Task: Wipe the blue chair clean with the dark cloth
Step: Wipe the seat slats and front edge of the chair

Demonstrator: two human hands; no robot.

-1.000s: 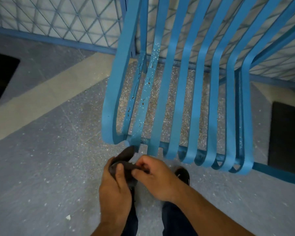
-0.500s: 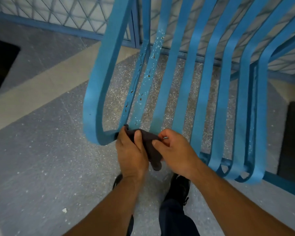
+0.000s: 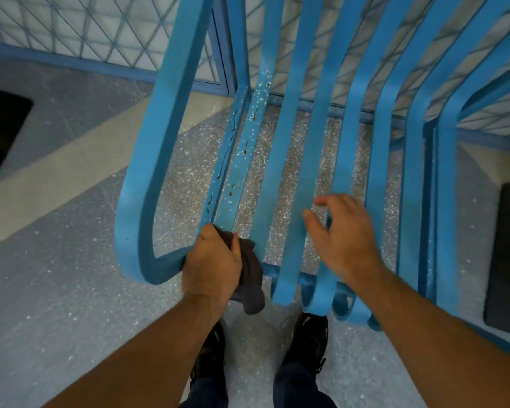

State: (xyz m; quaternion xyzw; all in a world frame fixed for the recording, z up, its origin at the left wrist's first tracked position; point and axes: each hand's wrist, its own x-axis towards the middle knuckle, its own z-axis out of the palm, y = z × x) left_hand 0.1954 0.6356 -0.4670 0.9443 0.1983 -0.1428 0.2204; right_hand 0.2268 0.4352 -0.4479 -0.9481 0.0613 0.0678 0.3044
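The blue chair (image 3: 304, 160) fills the upper middle of the view, its seat made of long curved slats that bend down at the front edge. Dark spots and white specks mark the second and third slats from the left. My left hand (image 3: 211, 260) grips the dark cloth (image 3: 251, 275) and presses it on the front end of those spotted slats; the cloth's tail hangs below the seat edge. My right hand (image 3: 340, 234) hovers over the middle slats with fingers loosely spread, holding nothing.
Speckled grey floor with a pale diagonal band lies to the left. A blue-framed wire mesh fence (image 3: 80, 30) runs behind the chair. A dark mat (image 3: 507, 260) lies at the right, another dark patch (image 3: 0, 134) at the far left. My black shoes (image 3: 309, 340) stand under the seat front.
My right hand has let go of the cloth and moved right over the middle slats. My left hand alone now holds the cloth at the seat's front edge. The view has drawn closer.
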